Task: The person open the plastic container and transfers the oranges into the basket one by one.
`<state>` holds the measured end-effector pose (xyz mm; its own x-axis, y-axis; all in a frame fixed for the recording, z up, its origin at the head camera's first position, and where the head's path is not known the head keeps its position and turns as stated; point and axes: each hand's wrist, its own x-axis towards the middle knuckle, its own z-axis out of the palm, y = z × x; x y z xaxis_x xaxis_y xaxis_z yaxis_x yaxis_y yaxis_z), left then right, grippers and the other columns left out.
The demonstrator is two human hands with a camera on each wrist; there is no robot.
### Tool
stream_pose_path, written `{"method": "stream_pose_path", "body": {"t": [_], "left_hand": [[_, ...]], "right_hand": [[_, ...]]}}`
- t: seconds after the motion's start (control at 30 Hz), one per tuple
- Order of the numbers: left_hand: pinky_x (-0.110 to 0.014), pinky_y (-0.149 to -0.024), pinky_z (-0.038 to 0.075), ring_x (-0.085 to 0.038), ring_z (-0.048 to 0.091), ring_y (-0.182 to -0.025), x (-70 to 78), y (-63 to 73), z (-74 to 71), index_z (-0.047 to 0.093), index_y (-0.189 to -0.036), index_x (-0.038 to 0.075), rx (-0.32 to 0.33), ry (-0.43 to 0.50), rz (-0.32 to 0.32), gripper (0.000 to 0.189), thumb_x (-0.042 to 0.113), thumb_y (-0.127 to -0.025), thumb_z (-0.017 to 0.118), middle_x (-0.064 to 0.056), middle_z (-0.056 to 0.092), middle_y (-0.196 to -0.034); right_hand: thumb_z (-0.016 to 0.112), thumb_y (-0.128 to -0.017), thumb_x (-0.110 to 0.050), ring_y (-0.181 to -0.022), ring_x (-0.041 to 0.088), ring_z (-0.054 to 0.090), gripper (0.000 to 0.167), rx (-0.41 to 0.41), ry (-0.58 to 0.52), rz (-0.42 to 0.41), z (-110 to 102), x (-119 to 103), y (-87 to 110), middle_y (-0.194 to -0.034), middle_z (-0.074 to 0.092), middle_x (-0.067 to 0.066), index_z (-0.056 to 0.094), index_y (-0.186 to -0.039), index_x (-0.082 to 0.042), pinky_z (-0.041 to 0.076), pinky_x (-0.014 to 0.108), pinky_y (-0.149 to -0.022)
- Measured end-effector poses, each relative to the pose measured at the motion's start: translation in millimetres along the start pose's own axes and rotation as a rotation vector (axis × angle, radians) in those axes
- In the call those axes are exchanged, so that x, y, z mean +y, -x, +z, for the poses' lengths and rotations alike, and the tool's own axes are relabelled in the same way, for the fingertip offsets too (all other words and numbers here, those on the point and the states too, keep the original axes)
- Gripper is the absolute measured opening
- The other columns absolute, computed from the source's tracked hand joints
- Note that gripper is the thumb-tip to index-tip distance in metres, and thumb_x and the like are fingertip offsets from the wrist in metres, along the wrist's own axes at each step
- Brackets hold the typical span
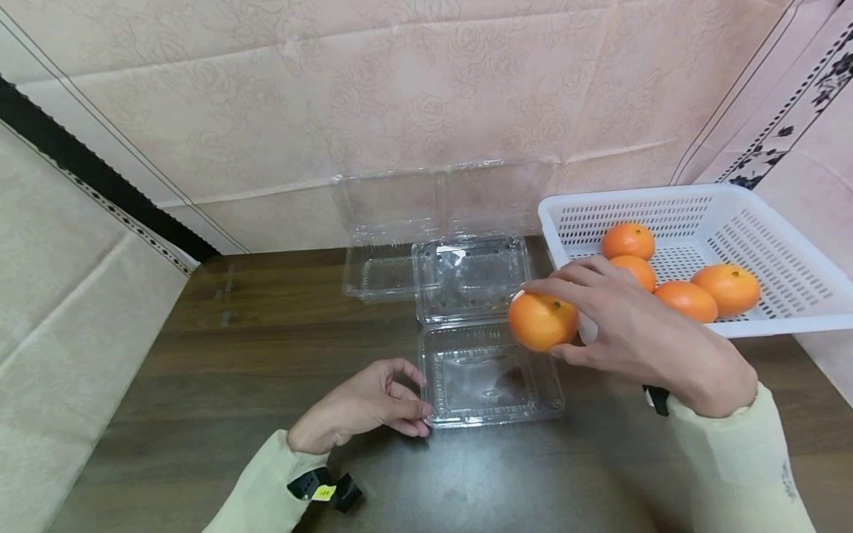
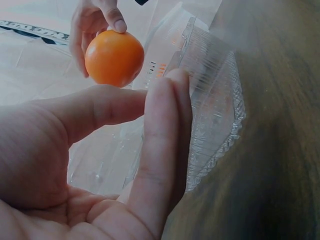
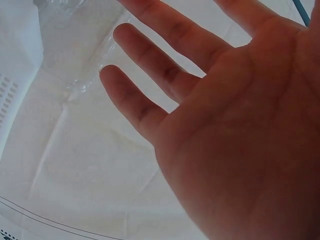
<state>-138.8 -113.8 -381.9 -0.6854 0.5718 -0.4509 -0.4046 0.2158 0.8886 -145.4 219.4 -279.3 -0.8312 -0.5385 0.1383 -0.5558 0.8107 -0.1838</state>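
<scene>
My right hand (image 1: 633,337) holds an orange (image 1: 538,326) between thumb and fingers, above the right part of an opened clear plastic container (image 1: 489,381). The container lies on the table with its ribbed lid (image 1: 472,285) folded back behind it. At the left rim of the container, my left hand (image 1: 369,406) pinches the edge between thumb and fingers. In the left wrist view the orange (image 2: 115,59) hangs past the thumb, and the container (image 2: 215,120) stretches behind the fingers. The right wrist view shows the palm and spread fingers (image 3: 160,70); the orange is out of that frame.
A white perforated basket (image 1: 793,252) at the right holds several more oranges (image 1: 726,289). Behind the opened container stand more clear plastic containers (image 1: 380,274), their lids raised against the patterned cloth (image 1: 426,96). Dark wooden table (image 1: 266,355) surrounds the containers.
</scene>
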Motion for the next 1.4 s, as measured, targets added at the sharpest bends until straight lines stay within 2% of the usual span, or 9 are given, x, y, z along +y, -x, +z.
{"method": "stream_pose_path", "body": {"t": [0.3,0.5,0.63,0.8,1.0,1.2,1.4], "left_hand": [[-0.028,-0.071,0.066,-0.018,0.076,-0.075,-0.1,-0.1,0.1,0.044,-0.127,-0.011,-0.005,0.001,0.005,0.044,-0.002,-0.092,0.070,-0.021,0.076,-0.091],[-0.028,-0.071,0.066,-0.018,0.076,-0.075,-0.3,-0.1,0.2,0.044,-0.126,-0.011,-0.003,0.001,0.006,0.044,-0.003,-0.092,0.070,-0.022,0.076,-0.091],[-0.028,-0.071,0.066,-0.018,0.076,-0.074,-0.6,-0.3,0.1,0.044,-0.126,-0.011,-0.003,0.003,0.006,0.043,-0.003,-0.092,0.070,-0.019,0.076,-0.090],[-0.028,-0.071,0.066,-0.017,0.075,-0.074,-0.7,-0.5,-0.2,0.044,-0.126,-0.011,-0.005,0.004,0.006,0.043,-0.003,-0.092,0.070,-0.017,0.077,-0.088],[-0.028,-0.071,0.066,-0.017,0.075,-0.074,-0.7,-0.9,-0.5,0.044,-0.126,-0.011,-0.009,0.003,0.006,0.043,-0.003,-0.092,0.070,-0.016,0.077,-0.088],[-0.028,-0.071,0.066,-0.017,0.075,-0.074,-0.4,-1.0,-0.5,0.044,-0.126,-0.011,-0.008,0.003,0.005,0.043,-0.003,-0.092,0.069,-0.017,0.077,-0.088],[-0.027,-0.070,0.066,-0.017,0.075,-0.074,-0.2,-0.9,-0.3,0.044,-0.126,-0.011,-0.009,0.006,0.006,0.042,-0.003,-0.092,0.069,-0.016,0.077,-0.088]], "right_hand": [[0.085,-0.075,-0.023,-0.124,0.028,0.050,0.072,0.029,0.000,-0.002,-3.5,7.5,4.1,-0.127,0.065,0.002,0.059,-0.142,-0.025,0.038,0.047,-0.103],[0.086,-0.077,-0.023,-0.126,0.029,0.048,0.073,0.027,-0.019,0.008,-7.0,10.9,6.6,-0.130,0.064,0.002,0.057,-0.144,-0.025,0.042,0.050,-0.102],[0.086,-0.078,-0.022,-0.128,0.024,0.046,0.072,0.025,-0.039,0.042,-10.2,11.1,9.1,-0.131,0.062,-0.003,0.057,-0.143,-0.028,0.046,0.047,-0.103],[0.087,-0.078,-0.021,-0.129,0.023,0.044,0.072,0.018,-0.079,0.086,-14.8,12.1,12.7,-0.133,0.060,-0.007,0.056,-0.142,-0.032,0.043,0.045,-0.105],[0.087,-0.077,-0.020,-0.124,0.021,0.045,0.070,0.056,-0.087,0.061,-15.2,18.4,15.0,-0.129,0.062,-0.008,0.058,-0.141,-0.029,0.040,0.041,-0.101],[0.089,-0.075,-0.024,-0.123,0.025,0.045,0.074,0.089,-0.078,0.007,-13.5,26.0,17.2,-0.129,0.065,-0.001,0.057,-0.142,-0.025,0.038,0.044,-0.099],[0.091,-0.075,-0.029,-0.124,0.023,0.045,0.074,0.097,-0.106,0.042,-16.0,26.1,18.1,-0.128,0.065,-0.004,0.058,-0.141,-0.029,0.038,0.041,-0.100]]}}
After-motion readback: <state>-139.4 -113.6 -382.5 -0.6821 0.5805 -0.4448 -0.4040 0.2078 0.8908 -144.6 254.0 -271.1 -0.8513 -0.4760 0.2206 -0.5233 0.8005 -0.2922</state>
